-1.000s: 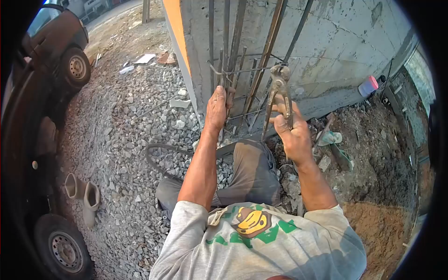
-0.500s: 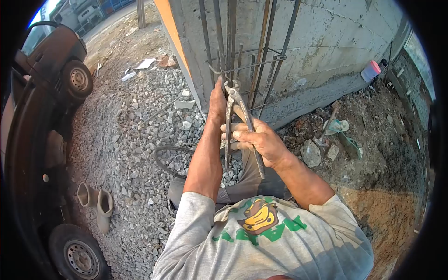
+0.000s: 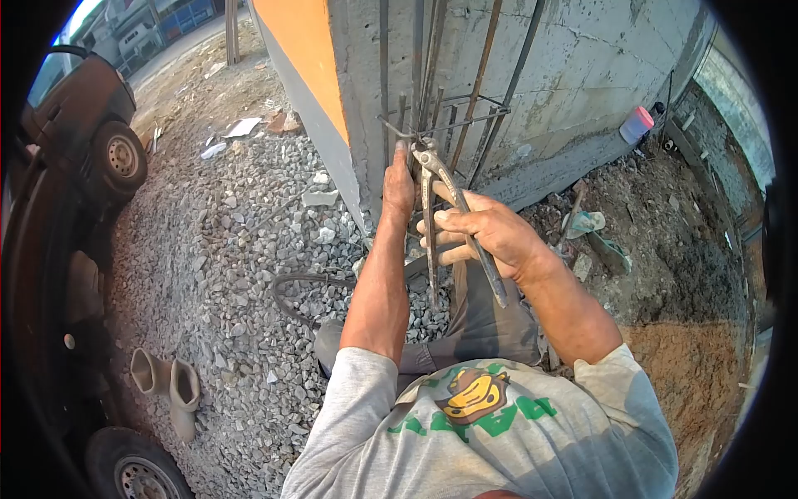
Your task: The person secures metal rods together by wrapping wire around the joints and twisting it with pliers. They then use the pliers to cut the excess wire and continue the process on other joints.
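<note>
My left hand is closed around the lower part of the upright steel bars, beside the concrete corner. My right hand grips metal pincers, whose two handles stand apart and point down toward my lap. The jaws of the pincers are at the bars, just right of my left fingertips, by a thin wire tie. A horizontal steel stirrup runs round the bars a little above the jaws. What the left fingers wrap is partly hidden.
Gravel covers the ground at left, with a pair of boots and a dark vehicle. A concrete wall rises ahead. A pink bucket stands by its base. A black hose curves near my knee.
The pincers have moved left and down from the stirrup's corner to the bars beside my left hand. Their handles remain spread. The camera view has shifted slightly.
</note>
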Motion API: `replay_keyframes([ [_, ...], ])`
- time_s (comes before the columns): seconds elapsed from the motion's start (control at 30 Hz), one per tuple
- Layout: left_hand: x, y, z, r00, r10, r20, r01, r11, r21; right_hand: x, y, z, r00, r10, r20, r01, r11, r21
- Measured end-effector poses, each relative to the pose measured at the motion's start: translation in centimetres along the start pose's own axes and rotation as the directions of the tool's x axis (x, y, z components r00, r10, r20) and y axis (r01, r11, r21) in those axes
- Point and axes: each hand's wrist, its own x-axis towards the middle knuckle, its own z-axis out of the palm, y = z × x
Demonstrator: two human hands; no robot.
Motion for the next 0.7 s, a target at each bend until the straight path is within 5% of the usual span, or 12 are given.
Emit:
replay_keyframes([
  [0.23, -0.8, 0.4, 0.0, 0.999, 0.019, -0.042, -0.016, 0.996, 0.088, -0.3, -2.2, 0.8, 0.999, 0.035, 0.016, -0.035, 0.999, 0.007],
  [0.37, -0.4, -0.1, -0.1, 1.0, 0.025, 0.004, -0.024, 0.999, -0.034, 1.1, -0.2, 2.3, 0.99, 0.092, -0.106, -0.093, 0.996, -0.007],
  [0.43, 0.1, -0.3, -0.1, 1.0, 0.012, -0.003, -0.012, 0.996, -0.084, 1.1, 0.5, 2.8, 0.99, 0.064, -0.127, -0.054, 0.995, 0.081],
  [0.63, 0.3, -0.6, -0.7, 0.998, 0.055, -0.026, -0.051, 0.989, 0.14, 0.9, 1.3, 2.2, 0.994, 0.04, -0.101, -0.032, 0.996, 0.081],
  [0.7, 0.3, -0.9, -0.8, 1.0, 0.003, 0.001, -0.003, 0.998, 0.056, 1.1, 1.5, 2.5, 0.987, -0.005, -0.163, 0.023, 0.994, 0.11],
])
